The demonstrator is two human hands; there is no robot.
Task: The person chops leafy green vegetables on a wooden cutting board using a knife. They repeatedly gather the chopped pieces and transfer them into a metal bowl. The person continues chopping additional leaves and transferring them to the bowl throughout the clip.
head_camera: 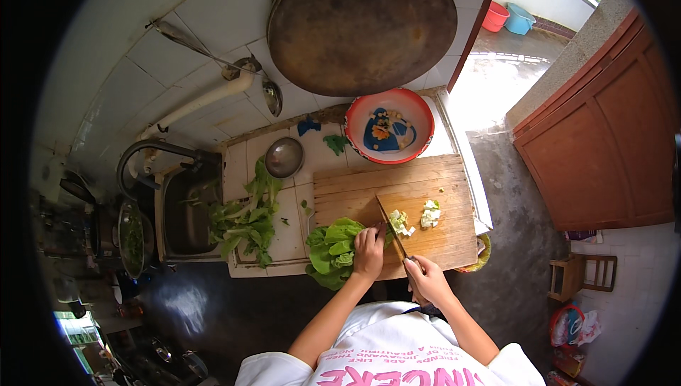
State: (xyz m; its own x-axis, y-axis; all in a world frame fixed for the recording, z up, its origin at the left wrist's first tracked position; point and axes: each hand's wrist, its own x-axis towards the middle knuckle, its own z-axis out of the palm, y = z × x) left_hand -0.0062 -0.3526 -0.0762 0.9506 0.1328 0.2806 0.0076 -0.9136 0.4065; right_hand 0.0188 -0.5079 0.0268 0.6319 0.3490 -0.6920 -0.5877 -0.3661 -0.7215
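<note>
On the wooden cutting board [346, 194], my left hand [370, 250] holds down a head of leafy green lettuce [332, 253], whose leaves hang past the board's near left edge. My right hand [428, 279] grips the handle of a kitchen knife [391, 226]; its blade points away from me, just right of my left fingers. Chopped pale stem pieces [399, 222] lie against the blade's right side. Another small pile of cut pieces [430, 214] sits farther right on the board.
Behind the board stands a red-rimmed enamel basin [431, 125] with food bits inside. A metal bowl [284, 157] and loose leafy greens [250, 221] lie on the tiled counter [290, 205], left of the board. Farther left are a sink [189, 216] and black faucet [159, 144]. A woven basket [481, 256] is below the right edge.
</note>
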